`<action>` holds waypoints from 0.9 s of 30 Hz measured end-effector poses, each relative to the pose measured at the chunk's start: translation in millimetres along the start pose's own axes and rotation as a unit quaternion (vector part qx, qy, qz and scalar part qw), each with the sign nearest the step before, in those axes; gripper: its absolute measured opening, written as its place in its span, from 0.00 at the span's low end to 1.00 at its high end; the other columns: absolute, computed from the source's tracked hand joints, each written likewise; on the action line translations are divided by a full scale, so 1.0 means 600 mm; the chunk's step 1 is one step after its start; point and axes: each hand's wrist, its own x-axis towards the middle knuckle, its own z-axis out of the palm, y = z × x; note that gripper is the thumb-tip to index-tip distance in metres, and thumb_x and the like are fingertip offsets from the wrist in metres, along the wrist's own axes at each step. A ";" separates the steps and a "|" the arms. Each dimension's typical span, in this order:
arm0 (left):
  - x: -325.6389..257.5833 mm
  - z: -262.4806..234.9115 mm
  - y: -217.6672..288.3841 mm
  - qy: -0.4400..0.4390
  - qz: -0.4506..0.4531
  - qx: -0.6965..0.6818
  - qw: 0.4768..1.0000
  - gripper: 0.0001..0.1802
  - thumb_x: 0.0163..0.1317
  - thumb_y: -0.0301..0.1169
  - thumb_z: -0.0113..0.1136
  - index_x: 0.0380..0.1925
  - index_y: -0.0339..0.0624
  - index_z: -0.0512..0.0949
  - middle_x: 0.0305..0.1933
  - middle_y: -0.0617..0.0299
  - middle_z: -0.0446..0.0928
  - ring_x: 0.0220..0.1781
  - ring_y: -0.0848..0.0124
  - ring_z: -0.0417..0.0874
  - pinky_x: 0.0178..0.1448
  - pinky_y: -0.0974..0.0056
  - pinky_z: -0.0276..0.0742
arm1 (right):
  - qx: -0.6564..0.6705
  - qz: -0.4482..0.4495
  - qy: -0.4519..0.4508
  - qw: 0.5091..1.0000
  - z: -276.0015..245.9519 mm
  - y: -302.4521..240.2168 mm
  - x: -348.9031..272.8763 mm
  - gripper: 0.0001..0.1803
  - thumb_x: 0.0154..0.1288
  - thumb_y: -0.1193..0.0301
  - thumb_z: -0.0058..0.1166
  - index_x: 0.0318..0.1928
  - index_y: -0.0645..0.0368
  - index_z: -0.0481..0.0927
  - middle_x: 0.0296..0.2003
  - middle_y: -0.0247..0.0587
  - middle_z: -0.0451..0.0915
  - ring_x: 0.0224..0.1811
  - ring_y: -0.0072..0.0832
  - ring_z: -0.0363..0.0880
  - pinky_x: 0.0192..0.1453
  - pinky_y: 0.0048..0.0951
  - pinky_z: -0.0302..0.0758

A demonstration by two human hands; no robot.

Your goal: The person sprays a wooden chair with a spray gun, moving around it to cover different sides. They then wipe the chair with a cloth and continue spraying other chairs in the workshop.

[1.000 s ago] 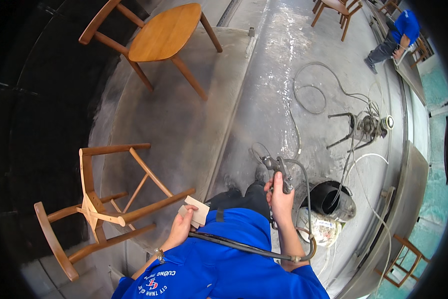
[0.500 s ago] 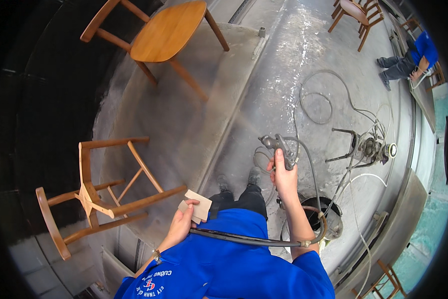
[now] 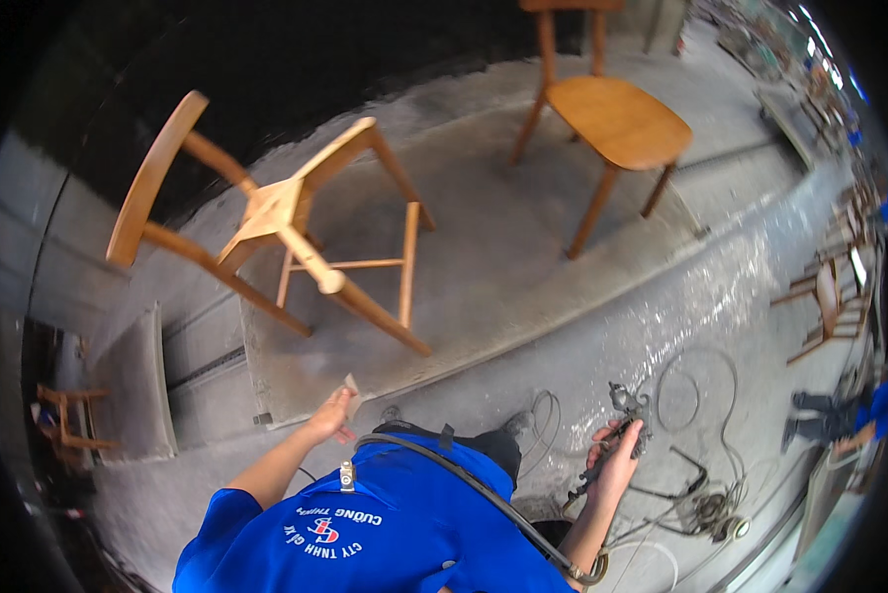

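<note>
My left hand is closed on a small beige piece of sandpaper, seen nearly edge-on and thinner than a pad. It is nearest to a wooden chair frame without a seat, which stands in front of me at the left. In my right hand is a dark metal spray gun, its nozzle end pointing up and away. From the gun side a hose runs across my waist. Farther off at the right stands a chair with a wooden seat.
Both chairs stand on a low grey platform. Coiled hoses lie on the floor at the right, near a pump. A person in blue stands beyond, by more chairs. Another chair is far left.
My view and body have turned left, so the chairs now appear farther right and ahead. My left hand has moved out from my waist with the sandpaper; the spray gun stays in my right hand.
</note>
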 end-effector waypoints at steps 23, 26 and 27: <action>0.268 -0.747 0.421 -0.108 0.495 -0.448 0.737 0.26 0.77 0.41 0.47 0.71 0.52 0.64 0.72 0.40 0.66 0.61 0.57 0.82 0.70 0.58 0.76 | -0.054 -0.101 0.015 0.993 0.249 -0.020 -0.348 0.28 0.78 0.45 0.43 0.42 0.61 0.76 0.25 0.36 0.79 0.16 0.18 0.70 0.17 0.20 0.63; 0.273 -0.710 0.440 -0.124 0.518 -0.417 0.736 0.24 0.76 0.37 0.46 0.71 0.58 0.66 0.70 0.37 0.68 0.38 0.71 0.85 0.48 0.69 0.84 | -0.038 -0.102 0.040 0.993 0.228 -0.003 -0.380 0.29 0.77 0.44 0.43 0.42 0.61 0.76 0.25 0.36 0.79 0.16 0.18 0.70 0.17 0.19 0.63; 0.265 -0.704 0.434 -0.103 0.518 -0.424 0.735 0.24 0.76 0.36 0.46 0.71 0.58 0.66 0.70 0.37 0.68 0.34 0.74 0.85 0.43 0.71 0.84 | -0.029 -0.098 0.048 0.994 0.220 0.003 -0.388 0.29 0.77 0.44 0.43 0.42 0.61 0.76 0.25 0.36 0.79 0.16 0.18 0.70 0.17 0.19 0.63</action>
